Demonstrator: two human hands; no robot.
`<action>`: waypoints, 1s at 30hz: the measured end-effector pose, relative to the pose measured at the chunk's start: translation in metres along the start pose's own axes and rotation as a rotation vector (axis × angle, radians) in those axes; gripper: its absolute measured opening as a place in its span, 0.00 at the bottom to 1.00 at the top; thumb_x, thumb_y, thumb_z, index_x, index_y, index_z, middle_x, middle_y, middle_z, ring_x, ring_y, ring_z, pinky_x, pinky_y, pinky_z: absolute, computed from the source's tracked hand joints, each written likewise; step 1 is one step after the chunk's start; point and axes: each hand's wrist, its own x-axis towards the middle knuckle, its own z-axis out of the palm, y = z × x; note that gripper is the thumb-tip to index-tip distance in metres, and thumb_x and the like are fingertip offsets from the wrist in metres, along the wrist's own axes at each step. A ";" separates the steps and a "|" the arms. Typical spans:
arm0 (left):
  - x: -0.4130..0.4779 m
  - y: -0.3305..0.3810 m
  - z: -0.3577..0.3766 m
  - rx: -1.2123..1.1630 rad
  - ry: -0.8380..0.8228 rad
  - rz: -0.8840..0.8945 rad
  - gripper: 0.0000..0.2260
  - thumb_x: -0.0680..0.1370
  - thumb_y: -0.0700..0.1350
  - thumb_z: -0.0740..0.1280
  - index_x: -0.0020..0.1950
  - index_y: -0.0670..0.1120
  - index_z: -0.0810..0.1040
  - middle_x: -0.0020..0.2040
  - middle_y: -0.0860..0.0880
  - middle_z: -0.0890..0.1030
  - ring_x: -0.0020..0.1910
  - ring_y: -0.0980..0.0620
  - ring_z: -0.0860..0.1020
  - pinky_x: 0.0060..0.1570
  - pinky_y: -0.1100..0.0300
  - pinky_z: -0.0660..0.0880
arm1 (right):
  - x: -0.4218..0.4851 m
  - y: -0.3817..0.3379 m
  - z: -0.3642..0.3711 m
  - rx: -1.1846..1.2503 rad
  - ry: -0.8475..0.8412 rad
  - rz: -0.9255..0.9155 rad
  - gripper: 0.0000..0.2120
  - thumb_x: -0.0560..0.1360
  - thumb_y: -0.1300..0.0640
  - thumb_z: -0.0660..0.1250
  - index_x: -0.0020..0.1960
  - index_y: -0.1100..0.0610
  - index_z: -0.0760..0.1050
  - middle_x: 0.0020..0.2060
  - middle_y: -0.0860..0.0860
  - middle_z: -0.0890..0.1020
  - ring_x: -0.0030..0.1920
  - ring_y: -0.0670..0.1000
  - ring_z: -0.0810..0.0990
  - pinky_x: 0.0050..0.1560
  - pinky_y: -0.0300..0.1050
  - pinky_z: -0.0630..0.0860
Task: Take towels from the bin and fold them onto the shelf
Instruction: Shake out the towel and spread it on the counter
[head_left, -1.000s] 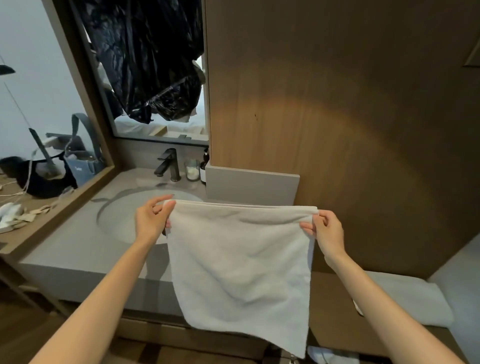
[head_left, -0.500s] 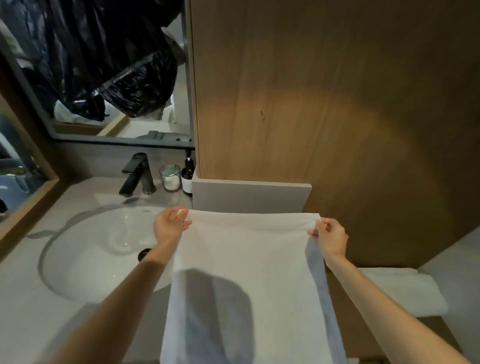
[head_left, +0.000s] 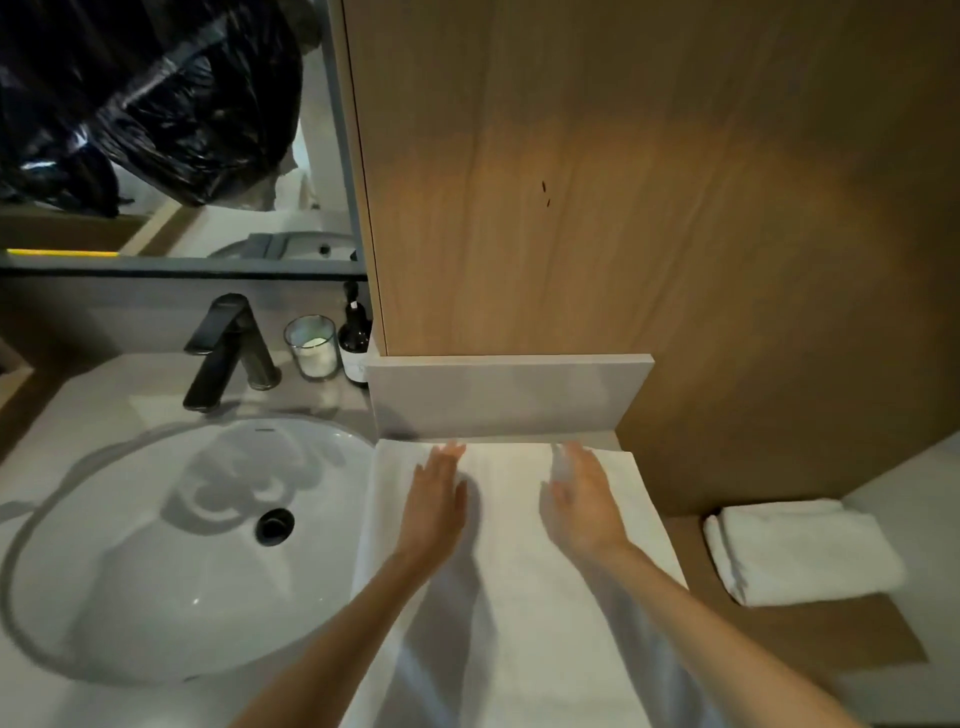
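Lower centre of frame, right of the sink (head_left: 130, 545), a white towel (head_left: 519, 561) is lying spread flat, w/ left hand (head_left: 434, 512) and right hand (head_left: 584, 512) reaching palms-down over it, fingers straight, gripping nothing; contact unclear. Cloth is looking soft, light, floppy, prob. best pinched at its far corners.

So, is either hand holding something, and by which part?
Nothing is held. The left hand and right hand are open, fingers straight, flat over the white cloth towel spread beside the sink.
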 end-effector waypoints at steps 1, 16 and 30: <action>-0.002 0.002 0.014 0.089 -0.069 0.053 0.20 0.83 0.42 0.55 0.75 0.43 0.62 0.76 0.45 0.62 0.76 0.45 0.58 0.74 0.53 0.50 | -0.003 -0.010 0.016 -0.105 -0.076 -0.013 0.25 0.82 0.54 0.55 0.77 0.56 0.56 0.77 0.52 0.59 0.77 0.56 0.54 0.76 0.54 0.50; 0.010 -0.031 0.023 0.517 -0.060 -0.177 0.28 0.76 0.66 0.43 0.76 0.65 0.48 0.79 0.47 0.40 0.76 0.37 0.37 0.74 0.44 0.37 | 0.003 0.059 0.015 -0.539 -0.029 0.052 0.31 0.74 0.30 0.30 0.76 0.34 0.40 0.77 0.41 0.39 0.78 0.50 0.37 0.75 0.59 0.32; -0.058 -0.004 0.050 0.468 -0.082 0.043 0.25 0.81 0.50 0.48 0.74 0.41 0.65 0.75 0.43 0.65 0.73 0.40 0.64 0.73 0.42 0.57 | -0.067 -0.009 0.065 -0.427 -0.054 -0.051 0.26 0.81 0.49 0.39 0.79 0.45 0.52 0.79 0.50 0.50 0.79 0.55 0.49 0.76 0.60 0.49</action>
